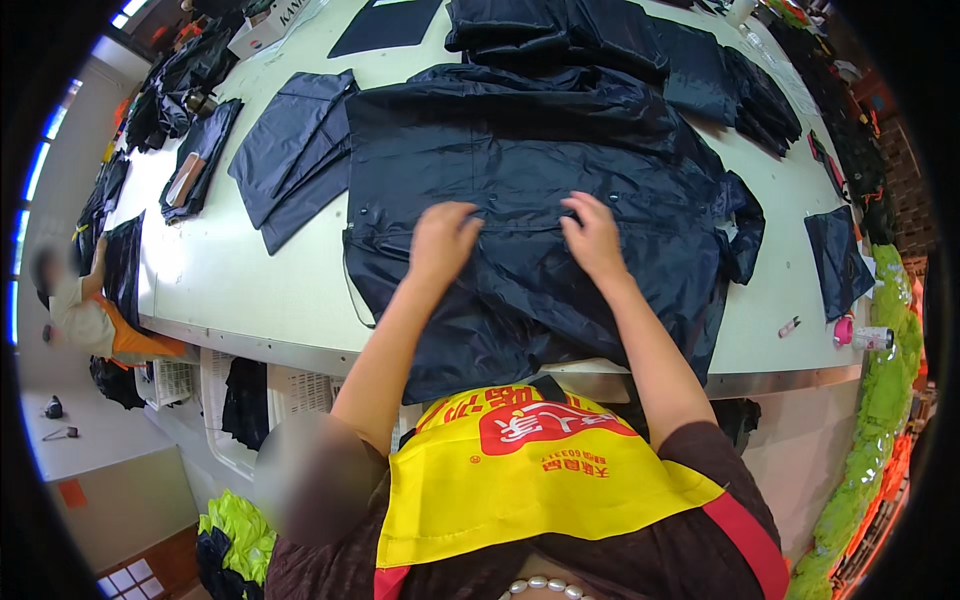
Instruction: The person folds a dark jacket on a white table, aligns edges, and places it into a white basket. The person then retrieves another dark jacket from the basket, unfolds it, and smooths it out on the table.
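A large dark navy garment, looking like a rain jacket, is spread across the pale table in front of me. A seamed strip with several round snaps runs across its middle, and a sleeve sticks out on the right. Just below that strip my left hand rests on the fabric, fingers bent and thumb apart from them. My right hand faces it a short way to the right, also curved over the strip, with a gap between thumb and fingers. Neither hand visibly clasps the cloth. The garment's lower part hangs at the table's near edge.
Folded dark garments lie left and far right on the table. A dark pouch-like piece, a small tube and a pink-lidded bottle sit at right. Another person works at left. White baskets stand below.
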`<state>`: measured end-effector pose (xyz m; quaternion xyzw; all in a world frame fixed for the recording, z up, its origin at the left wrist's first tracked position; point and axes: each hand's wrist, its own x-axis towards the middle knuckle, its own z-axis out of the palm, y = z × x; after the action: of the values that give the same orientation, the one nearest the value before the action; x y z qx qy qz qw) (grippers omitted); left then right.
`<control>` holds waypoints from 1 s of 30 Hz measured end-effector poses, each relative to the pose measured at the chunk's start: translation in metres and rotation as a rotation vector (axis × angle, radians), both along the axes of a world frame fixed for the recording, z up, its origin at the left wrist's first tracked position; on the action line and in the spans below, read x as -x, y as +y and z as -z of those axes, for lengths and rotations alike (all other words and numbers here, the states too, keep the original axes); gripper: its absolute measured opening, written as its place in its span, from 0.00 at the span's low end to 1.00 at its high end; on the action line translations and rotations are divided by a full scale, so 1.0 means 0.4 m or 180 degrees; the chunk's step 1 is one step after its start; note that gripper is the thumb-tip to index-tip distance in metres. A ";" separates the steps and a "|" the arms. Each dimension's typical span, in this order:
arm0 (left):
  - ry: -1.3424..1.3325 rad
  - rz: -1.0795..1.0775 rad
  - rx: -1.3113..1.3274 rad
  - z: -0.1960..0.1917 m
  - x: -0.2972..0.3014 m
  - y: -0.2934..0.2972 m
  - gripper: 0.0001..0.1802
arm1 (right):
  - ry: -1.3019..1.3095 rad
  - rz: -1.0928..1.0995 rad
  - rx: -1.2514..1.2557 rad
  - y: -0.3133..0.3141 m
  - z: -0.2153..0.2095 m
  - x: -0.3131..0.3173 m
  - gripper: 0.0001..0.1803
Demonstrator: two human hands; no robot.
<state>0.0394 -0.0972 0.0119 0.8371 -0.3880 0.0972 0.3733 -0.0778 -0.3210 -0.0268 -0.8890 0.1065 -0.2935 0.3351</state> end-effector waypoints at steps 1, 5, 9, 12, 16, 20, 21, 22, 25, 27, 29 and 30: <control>0.0003 0.0336 0.0056 -0.003 0.048 -0.028 0.13 | 0.0127 0.0255 0.0151 -0.026 -0.040 0.060 0.14; -0.0380 0.1039 -0.1486 0.104 0.185 -0.023 0.29 | 0.0213 0.1717 0.1351 -0.199 -0.084 0.336 0.23; -0.0113 0.1214 -0.1471 0.111 0.131 -0.017 0.31 | 0.0811 0.3033 -0.1562 -0.307 0.003 0.518 0.44; 0.0751 0.1011 -0.1193 0.073 0.144 -0.074 0.34 | -0.0167 0.1540 -0.4478 -0.299 0.001 0.482 0.36; 0.2474 0.1478 -0.0781 -0.191 0.375 -0.223 0.49 | -0.0917 0.1389 -0.3965 -0.104 -0.130 0.350 0.22; 0.2390 0.1113 -0.0091 -0.106 0.483 -0.233 0.41 | 0.0033 -0.0868 -0.3197 0.028 -0.208 0.349 0.26; 0.3002 0.1000 0.0511 -0.043 0.459 -0.211 0.33 | 0.0233 -0.1138 -0.2672 0.044 -0.232 0.366 0.27; 0.3599 0.0889 0.1132 -0.007 0.433 -0.188 0.25 | 0.0422 -0.1382 -0.2134 0.055 -0.251 0.379 0.29; 0.4658 -0.0262 0.2544 -0.159 0.396 -0.140 0.19 | 0.1688 -0.1527 -0.0709 0.043 -0.235 0.417 0.35; 0.4440 -0.0736 0.2659 -0.263 0.381 -0.062 0.21 | 0.1451 -0.1123 -0.0355 0.013 -0.096 0.456 0.40; 0.4001 -0.0771 0.2899 -0.333 0.364 0.021 0.19 | 0.0914 -0.0565 -0.0006 -0.065 0.049 0.450 0.46; 0.3759 -0.0595 0.3022 -0.378 0.350 0.059 0.17 | 0.0772 -0.0274 -0.0067 -0.111 0.088 0.414 0.46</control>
<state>-0.1007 -0.0734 0.1630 0.5291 0.0320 -0.1791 0.8288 -0.2433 -0.3656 -0.0621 -0.9181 0.1111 -0.1681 0.3413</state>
